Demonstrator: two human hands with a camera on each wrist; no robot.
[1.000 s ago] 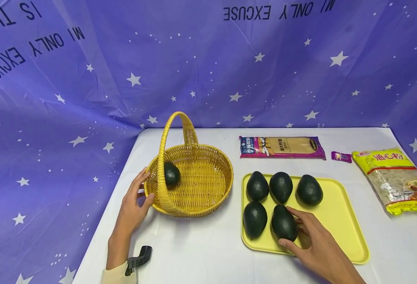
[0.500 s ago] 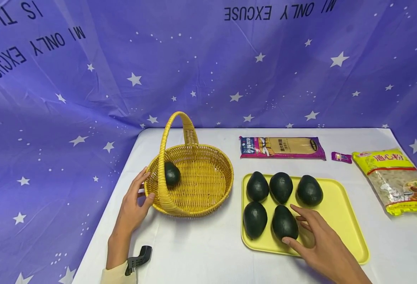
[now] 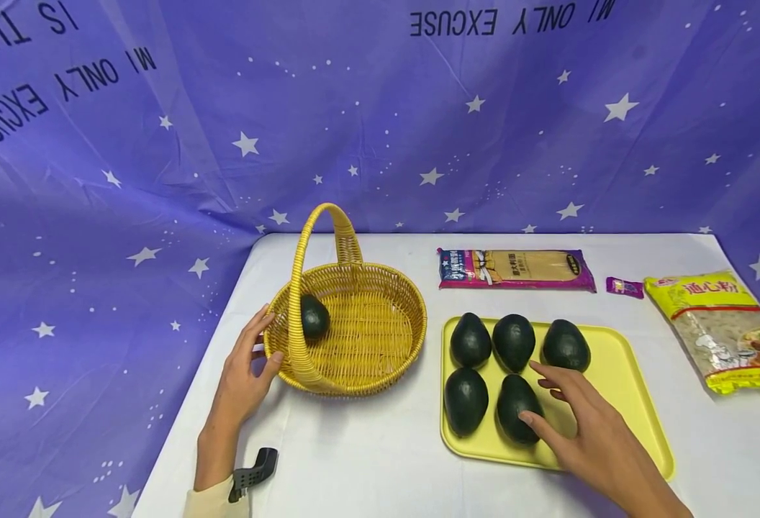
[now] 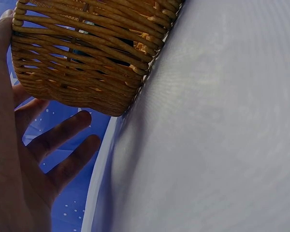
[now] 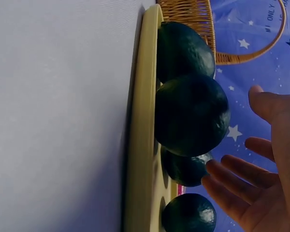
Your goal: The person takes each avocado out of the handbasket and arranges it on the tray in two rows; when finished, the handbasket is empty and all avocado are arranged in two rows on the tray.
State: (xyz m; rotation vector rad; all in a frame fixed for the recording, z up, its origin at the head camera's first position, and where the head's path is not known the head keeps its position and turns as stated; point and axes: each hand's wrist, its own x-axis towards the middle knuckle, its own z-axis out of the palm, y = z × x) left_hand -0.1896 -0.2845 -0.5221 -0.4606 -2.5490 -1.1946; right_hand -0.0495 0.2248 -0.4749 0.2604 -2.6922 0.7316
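One dark green avocado [image 3: 315, 317] lies in the left part of the yellow wicker basket [image 3: 380, 381], which has a tall arched handle. My left hand [image 3: 245, 380] touches the basket's left rim with thumb and index finger spread apart. In the left wrist view, its other fingers [image 4: 67, 133] stretch loosely beside the wicker wall. Several more avocados [image 3: 466, 401] sit in two rows on a yellow tray [image 3: 632, 403]. My right hand [image 3: 590, 424] hovers over the front-row avocado [image 3: 514, 410], fingers spread and holding nothing. The right wrist view shows a gap between the hand and an avocado [image 5: 192, 115].
Behind the tray lies a pack of spaghetti [image 3: 516, 269], with a small purple packet [image 3: 625, 288] to its right. A yellow bag of pasta [image 3: 720, 331] lies at the far right. Purple star-patterned cloth [image 3: 380, 129] hangs behind the white table [image 3: 354, 460].
My right hand has let go of the front-row avocado and lifted slightly up and to the right, its fingers apart. The left hand and the basket have stayed put.
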